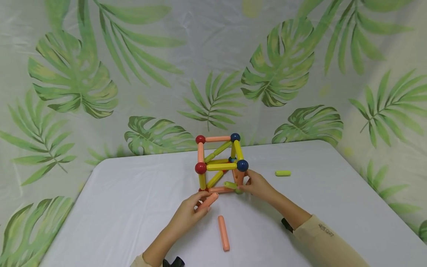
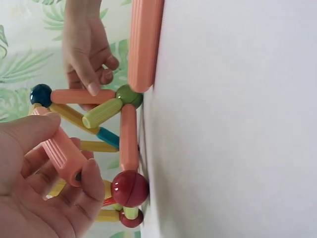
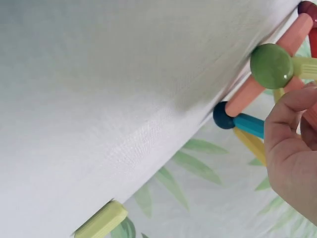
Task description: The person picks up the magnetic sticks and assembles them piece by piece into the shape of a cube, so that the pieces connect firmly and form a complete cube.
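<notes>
A cube-like frame of magnetic rods and balls stands on the table, with red balls (image 1: 201,168) on its left and blue balls (image 1: 242,165) on its right. My left hand (image 1: 186,216) holds a loose salmon rod (image 1: 208,201) between thumb and fingers, just in front of the frame. At the front right corner, my right hand (image 1: 261,187) pinches the upright salmon rod (image 2: 79,96) between a blue ball and a green ball (image 2: 129,96). From that green ball a short light-green rod (image 2: 102,113) sticks out at a slant, its outer end free.
Another salmon rod (image 1: 224,233) lies on the white table (image 1: 133,207) between my forearms. To the right of the frame lies a short light-green rod (image 1: 283,173). A leaf-patterned cloth (image 1: 213,55) hangs behind the table.
</notes>
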The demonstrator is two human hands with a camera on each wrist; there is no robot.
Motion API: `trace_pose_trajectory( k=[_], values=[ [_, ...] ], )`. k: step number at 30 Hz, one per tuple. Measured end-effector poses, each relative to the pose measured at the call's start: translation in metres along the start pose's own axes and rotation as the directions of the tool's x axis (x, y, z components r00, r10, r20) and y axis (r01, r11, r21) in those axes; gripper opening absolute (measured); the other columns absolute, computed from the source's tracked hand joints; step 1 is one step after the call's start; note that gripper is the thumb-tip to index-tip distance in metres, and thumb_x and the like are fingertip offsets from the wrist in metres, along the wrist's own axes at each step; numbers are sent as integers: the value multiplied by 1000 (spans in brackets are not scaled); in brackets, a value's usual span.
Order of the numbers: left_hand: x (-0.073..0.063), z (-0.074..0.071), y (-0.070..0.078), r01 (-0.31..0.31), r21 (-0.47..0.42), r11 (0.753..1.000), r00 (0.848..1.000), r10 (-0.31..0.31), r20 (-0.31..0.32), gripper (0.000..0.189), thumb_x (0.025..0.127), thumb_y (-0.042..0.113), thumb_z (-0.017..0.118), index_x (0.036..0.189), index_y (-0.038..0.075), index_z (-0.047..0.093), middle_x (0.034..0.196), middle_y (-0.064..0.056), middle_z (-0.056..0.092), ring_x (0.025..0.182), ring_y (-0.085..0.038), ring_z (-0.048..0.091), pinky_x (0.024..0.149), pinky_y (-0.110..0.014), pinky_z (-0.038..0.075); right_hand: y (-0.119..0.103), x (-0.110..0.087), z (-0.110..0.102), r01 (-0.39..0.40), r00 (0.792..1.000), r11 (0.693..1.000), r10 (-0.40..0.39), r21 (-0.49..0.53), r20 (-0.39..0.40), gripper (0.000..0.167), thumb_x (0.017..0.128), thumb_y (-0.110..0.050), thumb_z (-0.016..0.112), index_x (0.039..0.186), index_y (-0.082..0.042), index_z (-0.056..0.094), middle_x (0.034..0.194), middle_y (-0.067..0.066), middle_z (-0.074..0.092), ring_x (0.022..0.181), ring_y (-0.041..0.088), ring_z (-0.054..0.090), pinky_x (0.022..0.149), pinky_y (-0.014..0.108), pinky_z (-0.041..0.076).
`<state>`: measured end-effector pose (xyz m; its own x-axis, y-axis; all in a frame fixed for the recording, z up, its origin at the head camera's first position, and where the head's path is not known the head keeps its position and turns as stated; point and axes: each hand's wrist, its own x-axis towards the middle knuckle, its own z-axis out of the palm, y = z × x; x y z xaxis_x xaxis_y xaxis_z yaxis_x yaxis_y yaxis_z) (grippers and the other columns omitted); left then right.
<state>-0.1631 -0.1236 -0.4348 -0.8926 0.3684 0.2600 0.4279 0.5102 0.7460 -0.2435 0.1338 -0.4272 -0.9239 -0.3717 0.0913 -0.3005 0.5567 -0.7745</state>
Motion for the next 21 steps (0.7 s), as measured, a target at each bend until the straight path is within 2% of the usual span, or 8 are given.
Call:
trace_pose_trajectory(
  k=[4,9,11,14,17,21],
  values=[
    [8,-4,5,9,29,1000,1000,-8,-20,31,82,11,67,111,9,57,100,2,59,83,-11,55,69,-25,48,1,6,2,-42,998,998,40,38,43,28,77,-10,71,98,-1,56,81,5,57,55,14,47,46,27,42],
    [18,-11,14,-29,138,990,997,38,-65,31,79,13,69,108,10,59,93,3,58,80,-10,52,67,-24,47,4,7,2,-20,999,996,17,86,35,24,77,-11,70,94,-1,56,82,5,57,57,18,51,47,31,45],
    [22,-14,17,-40,220,975,996,58,-75,31,79,15,70,107,10,60,91,3,57,77,-10,51,65,-24,46,6,7,2,-2,1000,994,-1,107,27,22,78,-10,70,91,-2,55,86,8,57,59,19,53,48,34,47],
    [30,-15,22,-51,353,934,995,77,-61,30,78,15,71,106,9,61,90,0,58,76,-12,52,65,-26,46,8,5,1,21,1000,991,-23,130,16,21,79,-9,69,91,-2,53,90,10,57,63,19,56,51,35,49],
    [35,-13,26,-59,438,897,997,78,-26,30,78,13,71,106,7,61,92,-3,60,78,-15,54,68,-30,48,6,4,0,32,999,988,-34,152,14,27,80,-8,68,99,0,51,92,13,58,67,18,58,54,36,50],
    [39,-9,30,-55,441,896,998,60,3,30,77,10,71,104,7,59,89,-3,60,72,-15,53,64,-28,47,-3,-2,-3,43,999,980,-45,194,8,36,81,-3,65,112,4,48,97,19,57,73,23,59,59,43,51]
  ],
)
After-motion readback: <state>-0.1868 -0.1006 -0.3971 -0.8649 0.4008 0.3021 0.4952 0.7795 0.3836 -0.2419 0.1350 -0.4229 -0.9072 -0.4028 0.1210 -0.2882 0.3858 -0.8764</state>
